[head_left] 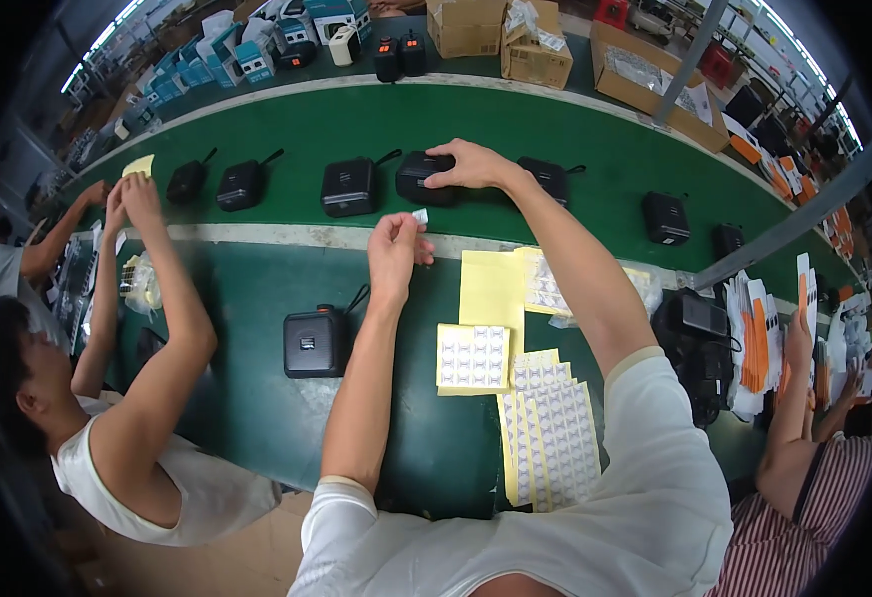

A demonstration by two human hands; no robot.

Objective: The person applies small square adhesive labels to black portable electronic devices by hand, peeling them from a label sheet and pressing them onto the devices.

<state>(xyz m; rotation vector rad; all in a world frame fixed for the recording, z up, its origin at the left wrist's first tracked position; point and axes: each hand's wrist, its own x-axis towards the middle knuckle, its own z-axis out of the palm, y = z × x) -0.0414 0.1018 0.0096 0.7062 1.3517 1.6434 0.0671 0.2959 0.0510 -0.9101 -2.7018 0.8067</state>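
Observation:
My right hand (472,164) reaches over the green belt and grips a black boxy device (420,181), thumb on its near side and fingers over its top. My left hand (394,257) is closed at the belt's near edge, pinching a small white sticker (420,215) between thumb and fingertips. On the bench beside my left forearm sits another black device (314,344) with a strap loop. Between my forearms lie a yellow-backed sticker sheet (472,358) with white labels and a fanned stack of sticker sheets (549,436).
More black devices (348,187) stand along the belt (595,139). A co-worker (137,438) at left holds a yellow sheet (138,167); another person (804,478) works at right near orange-and-white packaging (755,343). Cardboard boxes (536,60) stand beyond the belt. A grey post (784,214) slants in at right.

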